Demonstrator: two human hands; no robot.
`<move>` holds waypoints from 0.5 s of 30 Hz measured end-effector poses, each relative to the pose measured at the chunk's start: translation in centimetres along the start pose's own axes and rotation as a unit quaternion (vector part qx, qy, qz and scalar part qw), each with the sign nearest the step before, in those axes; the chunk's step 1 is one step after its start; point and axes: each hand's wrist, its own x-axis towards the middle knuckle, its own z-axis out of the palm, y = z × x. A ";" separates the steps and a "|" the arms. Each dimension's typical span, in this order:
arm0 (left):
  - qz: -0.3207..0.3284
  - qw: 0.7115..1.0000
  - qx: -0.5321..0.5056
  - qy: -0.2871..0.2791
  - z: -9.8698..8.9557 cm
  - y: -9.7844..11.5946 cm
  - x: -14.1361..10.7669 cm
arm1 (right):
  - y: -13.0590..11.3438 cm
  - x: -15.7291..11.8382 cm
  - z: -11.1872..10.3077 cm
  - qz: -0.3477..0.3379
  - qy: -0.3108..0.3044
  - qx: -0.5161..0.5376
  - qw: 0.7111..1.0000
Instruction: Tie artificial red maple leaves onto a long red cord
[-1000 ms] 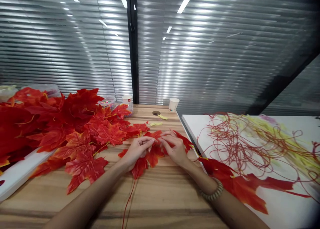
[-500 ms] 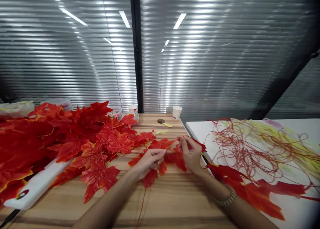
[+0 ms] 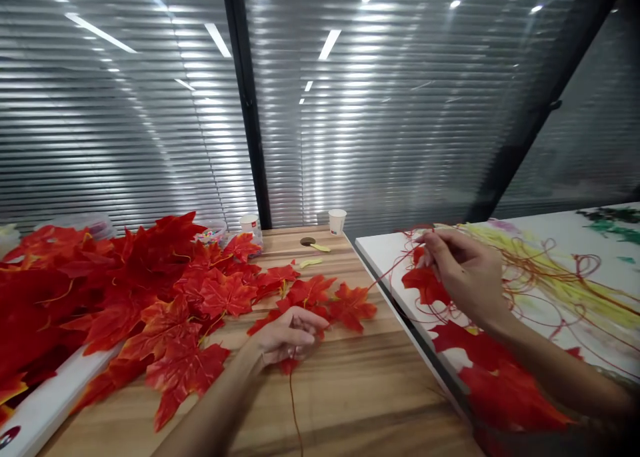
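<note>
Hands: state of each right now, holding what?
Left hand: fingers loosely curled over red leaves; grip can't be told.
Right hand: closed, pinching red cord.

Bench (image 3: 390, 404), wood-grain top, white right edge. Left of the left grip (image 3: 295, 334): heaped red leaves (image 3: 115, 277), partly over one white object (image 3: 65, 397). Just beyond it: further red leaves (image 3: 353, 304). Nearer: one length of red cord (image 3: 294, 410). Well beyond: two yellow scraps (image 3: 311, 262), one round hole (image 3: 307, 242), two paper cups (image 3: 337, 222), one bead tub (image 3: 213, 234).

Second bench (image 3: 375, 244), white. Around the right grip (image 3: 425, 244): tangled cord (image 3: 550, 265), yellow strands (image 3: 600, 304). Far right: green pieces (image 3: 615, 229).
</note>
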 end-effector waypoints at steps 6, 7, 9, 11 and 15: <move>-0.026 0.998 0.027 -0.052 1.3 0.2 0.0 | 1.7 2.7 -2.9 -0.061 0.021 -0.147 0.987; -0.027 0.998 0.028 -0.045 1.3 0.2 0.1 | 2.3 3.5 -3.2 -0.060 0.016 -0.159 0.985; -0.032 0.999 0.028 -0.019 1.2 0.4 0.2 | 3.5 5.2 -3.9 -0.058 0.017 -0.194 0.979; -0.029 0.999 0.025 0.020 0.9 0.5 0.3 | 4.7 6.7 -4.6 -0.056 0.008 -0.223 0.973; -0.016 0.997 0.025 0.069 0.3 0.4 0.7 | 6.6 9.1 -6.6 -0.049 0.032 -0.277 0.959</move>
